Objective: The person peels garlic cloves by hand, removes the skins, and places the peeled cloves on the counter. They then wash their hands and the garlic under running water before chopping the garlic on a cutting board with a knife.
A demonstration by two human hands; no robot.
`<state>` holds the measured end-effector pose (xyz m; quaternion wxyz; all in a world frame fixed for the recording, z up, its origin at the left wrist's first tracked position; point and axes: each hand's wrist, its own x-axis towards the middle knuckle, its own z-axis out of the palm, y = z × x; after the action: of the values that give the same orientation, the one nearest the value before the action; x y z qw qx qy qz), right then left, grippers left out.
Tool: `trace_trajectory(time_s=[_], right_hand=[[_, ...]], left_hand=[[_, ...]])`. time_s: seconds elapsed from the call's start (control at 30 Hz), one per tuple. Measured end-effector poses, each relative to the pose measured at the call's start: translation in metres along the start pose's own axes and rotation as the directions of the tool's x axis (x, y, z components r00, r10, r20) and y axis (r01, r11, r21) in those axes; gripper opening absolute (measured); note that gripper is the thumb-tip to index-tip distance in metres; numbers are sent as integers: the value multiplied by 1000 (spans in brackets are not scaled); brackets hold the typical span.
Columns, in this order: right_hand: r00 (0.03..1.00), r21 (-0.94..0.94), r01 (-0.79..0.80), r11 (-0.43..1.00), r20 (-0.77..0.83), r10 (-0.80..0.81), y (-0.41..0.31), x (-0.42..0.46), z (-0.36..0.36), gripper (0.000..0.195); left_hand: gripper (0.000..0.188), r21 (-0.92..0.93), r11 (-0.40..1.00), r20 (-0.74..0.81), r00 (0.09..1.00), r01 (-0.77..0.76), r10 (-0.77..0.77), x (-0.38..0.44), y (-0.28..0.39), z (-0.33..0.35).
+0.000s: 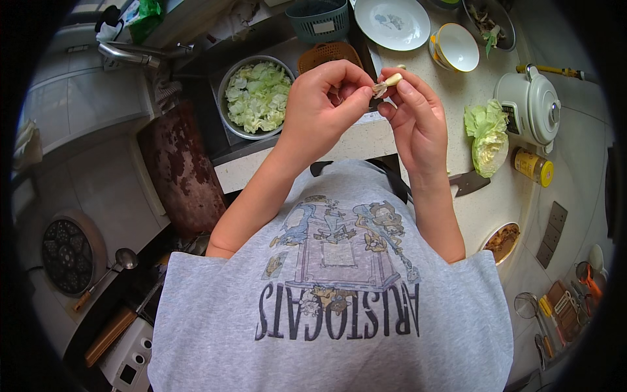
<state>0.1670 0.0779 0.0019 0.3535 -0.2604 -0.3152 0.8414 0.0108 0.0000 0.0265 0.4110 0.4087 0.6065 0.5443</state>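
Note:
Above the counter's front edge, my two hands meet at a garlic clove (393, 79), pale and mostly bare, with papery skin (379, 89) at its lower end. My right hand (419, 110) holds the clove between thumb and fingers. Pinched at the skin end are the thumb and forefinger of my left hand (321, 105). Something reddish is partly hidden inside the curled left fingers; I cannot tell what it is. Just behind the right fingertips shows another small pale piece (401, 66), perhaps garlic. A metal bowl (221, 105) of torn cabbage leaves (257, 95) sits in the sink, left of my left hand.
A cleaver (472, 183) lies by my right forearm, beside a cut cabbage (490, 142). Further right stand a rice cooker (531, 108) and a jar (533, 166). A plate (392, 24) and bowls (458, 46) are behind. At left are a faucet (130, 55) and cutting board (179, 171).

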Motion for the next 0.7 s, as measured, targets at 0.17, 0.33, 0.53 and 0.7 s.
trace_trajectory(time_s=[0.17, 0.33, 0.53, 0.7], right_hand=[[1000, -21, 14, 1000, -4, -14, 0, 0, 3, 27], [1000, -91, 23, 996, -4, -23, 3, -2, 4, 27], [991, -298, 125, 946, -12, -135, 4, -3, 4, 24], [987, -322, 142, 936, -22, -157, 5, -2, -2, 19]], left_hand=[[15, -134, 991, -19, 1000, -9, 6, 3, -11, 2], [13, -79, 997, -21, 1000, 20, -22, 0, -6, 6], [10, 119, 990, -113, 990, -69, 83, 1, -6, 8], [6, 191, 971, -104, 981, -141, 163, 0, -7, 8]])
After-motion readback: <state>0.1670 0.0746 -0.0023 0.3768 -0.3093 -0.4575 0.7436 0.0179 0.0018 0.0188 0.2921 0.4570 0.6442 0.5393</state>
